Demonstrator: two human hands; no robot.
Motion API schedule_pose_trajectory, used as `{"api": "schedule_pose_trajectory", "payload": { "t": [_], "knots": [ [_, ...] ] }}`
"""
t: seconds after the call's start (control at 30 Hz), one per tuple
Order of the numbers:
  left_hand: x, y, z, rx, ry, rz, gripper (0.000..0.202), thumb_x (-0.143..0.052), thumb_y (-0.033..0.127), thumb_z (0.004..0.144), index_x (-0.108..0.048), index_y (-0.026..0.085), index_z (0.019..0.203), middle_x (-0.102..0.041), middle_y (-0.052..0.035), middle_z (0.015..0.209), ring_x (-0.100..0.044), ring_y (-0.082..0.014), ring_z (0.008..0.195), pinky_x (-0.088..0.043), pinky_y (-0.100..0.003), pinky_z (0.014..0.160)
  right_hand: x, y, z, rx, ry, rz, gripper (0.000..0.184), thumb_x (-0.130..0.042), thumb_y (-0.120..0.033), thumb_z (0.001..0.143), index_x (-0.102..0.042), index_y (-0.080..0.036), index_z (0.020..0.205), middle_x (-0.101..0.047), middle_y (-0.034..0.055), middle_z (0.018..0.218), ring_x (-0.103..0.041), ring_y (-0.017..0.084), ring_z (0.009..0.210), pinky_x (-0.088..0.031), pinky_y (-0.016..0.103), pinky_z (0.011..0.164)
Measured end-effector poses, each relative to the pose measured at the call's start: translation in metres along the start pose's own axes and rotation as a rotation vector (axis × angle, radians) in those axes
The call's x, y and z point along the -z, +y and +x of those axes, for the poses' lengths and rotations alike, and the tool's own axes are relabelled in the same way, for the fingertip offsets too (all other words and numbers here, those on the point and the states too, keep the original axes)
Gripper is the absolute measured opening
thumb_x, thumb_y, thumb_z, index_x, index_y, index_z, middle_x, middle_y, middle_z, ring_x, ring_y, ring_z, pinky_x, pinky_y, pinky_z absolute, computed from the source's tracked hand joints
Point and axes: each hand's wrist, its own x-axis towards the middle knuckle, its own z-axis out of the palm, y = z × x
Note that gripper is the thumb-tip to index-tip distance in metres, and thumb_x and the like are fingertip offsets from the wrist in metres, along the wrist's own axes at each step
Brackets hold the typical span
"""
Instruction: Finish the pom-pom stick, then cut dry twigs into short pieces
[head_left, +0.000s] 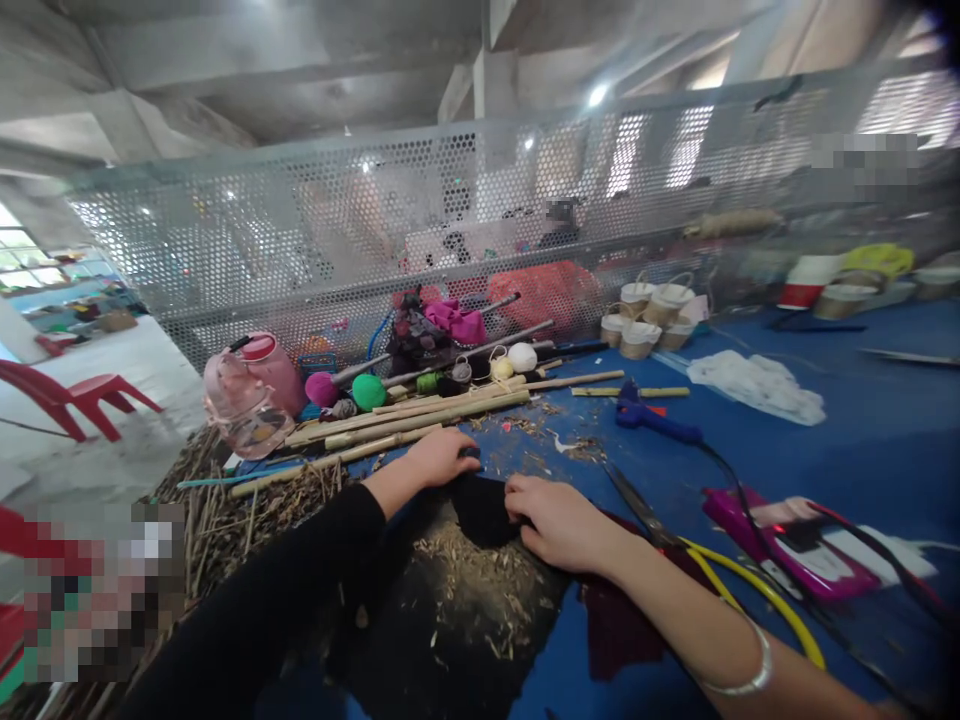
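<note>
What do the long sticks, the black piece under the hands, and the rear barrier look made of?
Long sticks: probably bamboo, matte tan with visible nodes. Black piece under both hands: apparently soft, dull cloth, littered with shavings. Rear barrier: seemingly perforated sheet metal, grey with a regular hole pattern.

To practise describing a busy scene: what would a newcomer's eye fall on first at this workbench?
First, the left hand and right hand, both pressed on a black cloth strewn with wood shavings at the near edge of the blue table. Behind them lies a bundle of bamboo sticks before bright yarn balls, with a pink water jug at the far left. A blue glue gun lies to the right.
</note>
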Motion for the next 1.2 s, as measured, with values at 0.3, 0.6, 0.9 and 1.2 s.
{"api": "schedule_pose_trajectory", "payload": {
  "t": [0.3, 0.6, 0.9, 1.2],
  "knots": [
    [-0.001, -0.040, -0.044, 0.175, -0.055, 0.106, 0.023, -0.047, 0.018, 0.083, -0.069, 0.013, 0.078, -0.066, -0.0112, 0.083, -0.062, -0.0212, 0.078, -0.048, -0.030, 0.074, -0.002, 0.002, 0.001, -0.004, 0.023, 0.041, 0.015, -0.050, -0.012, 0.070, -0.058, -0.020, 0.078, -0.058, 0.0024, 0.091, -0.056, 0.015, 0.078, -0.037, 0.024, 0.066],
    [0.024, -0.037, -0.144, 0.257, -0.058, 0.197, 0.021, -0.047, 0.022, 0.086, -0.061, 0.019, 0.101, -0.062, -0.0090, 0.109, -0.055, -0.0234, 0.105, -0.037, -0.042, 0.096, -0.009, 0.007, 0.007, -0.015, 0.034, 0.005, 0.011, -0.047, -0.015, 0.072, -0.056, -0.021, 0.076, -0.058, 0.0022, 0.090, -0.056, 0.016, 0.075, -0.036, 0.025, 0.062],
    [0.021, -0.008, -0.207, 0.159, -0.149, 0.235, 0.012, -0.051, 0.023, 0.083, -0.063, 0.019, 0.083, -0.063, -0.0056, 0.098, -0.058, -0.0211, 0.098, -0.033, -0.049, 0.099, -0.008, 0.005, 0.021, -0.136, 0.092, -0.045, 0.019, -0.043, -0.030, 0.087, -0.059, -0.021, 0.083, -0.064, 0.0064, 0.096, -0.060, 0.021, 0.088, -0.041, 0.028, 0.069],
    [0.019, -0.011, -0.166, 0.217, -0.027, 0.318, 0.030, -0.048, 0.023, 0.084, -0.053, 0.021, 0.113, -0.060, -0.0096, 0.113, -0.053, -0.0252, 0.109, -0.040, -0.041, 0.091, 0.009, 0.022, 0.076, -0.299, 0.109, -0.060, 0.024, -0.047, -0.035, 0.085, -0.065, -0.020, 0.092, -0.068, 0.0102, 0.100, -0.062, 0.026, 0.092, -0.042, 0.031, 0.070]
  ]
}}
